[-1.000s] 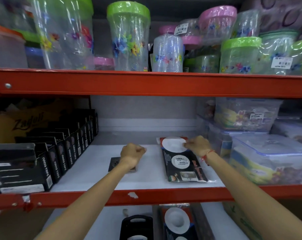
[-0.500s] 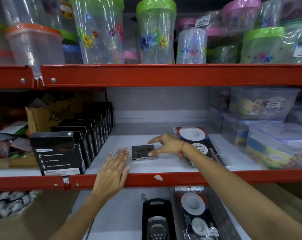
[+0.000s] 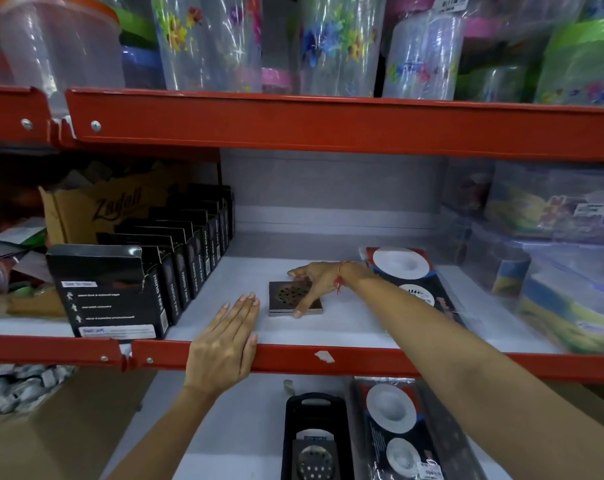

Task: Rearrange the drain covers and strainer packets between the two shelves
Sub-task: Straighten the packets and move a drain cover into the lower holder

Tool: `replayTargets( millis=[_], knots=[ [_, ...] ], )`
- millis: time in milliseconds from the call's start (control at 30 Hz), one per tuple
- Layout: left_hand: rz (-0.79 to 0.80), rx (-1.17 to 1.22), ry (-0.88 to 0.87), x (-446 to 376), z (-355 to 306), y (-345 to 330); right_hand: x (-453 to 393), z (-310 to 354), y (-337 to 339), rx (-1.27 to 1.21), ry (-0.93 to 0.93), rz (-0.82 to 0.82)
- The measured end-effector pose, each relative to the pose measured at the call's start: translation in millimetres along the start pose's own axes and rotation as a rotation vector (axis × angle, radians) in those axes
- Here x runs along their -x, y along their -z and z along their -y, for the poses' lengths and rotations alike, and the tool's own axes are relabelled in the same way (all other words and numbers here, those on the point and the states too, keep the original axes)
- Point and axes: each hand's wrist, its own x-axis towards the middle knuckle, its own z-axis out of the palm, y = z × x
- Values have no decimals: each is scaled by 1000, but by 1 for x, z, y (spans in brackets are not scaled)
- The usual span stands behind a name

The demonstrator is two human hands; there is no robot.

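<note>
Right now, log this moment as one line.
right hand: fingers on square drain cover | left hand: flat on shelf edge | strainer packet: right, untouched

A square metal drain cover lies flat mid-shelf, round holes at its centre. Right of it, well apart, lies a black strainer packet (two white discs showing). Below, another strainer packet lies beside a black-carded drain cover.
</note>
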Motion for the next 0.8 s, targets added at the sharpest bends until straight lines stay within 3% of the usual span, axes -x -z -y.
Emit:
replayTargets(
  millis=[33,100,167,233,300,533,800],
  knots=[
    [-12,-8,-3,0,0,-1,-3,-4,2,2,-52,-103],
    [-30,-18,-8,1,1,-2,5,-14,7,153,38,-304],
    [-42,-28,-9,1,1,-3,12,-19,2,154,68,-331],
    [-51,-35,-8,1,1,-3,20,-10,-5,-151,132,-163],
    [-52,-39,-6,1,1,-2,30,2,-5,-173,215,-64],
    [5,-30,29,2,-3,4,111,0,-24,-237,348,-205],
    [135,-17,95,2,-9,13,185,-2,-76,-290,411,-170]
  ],
)
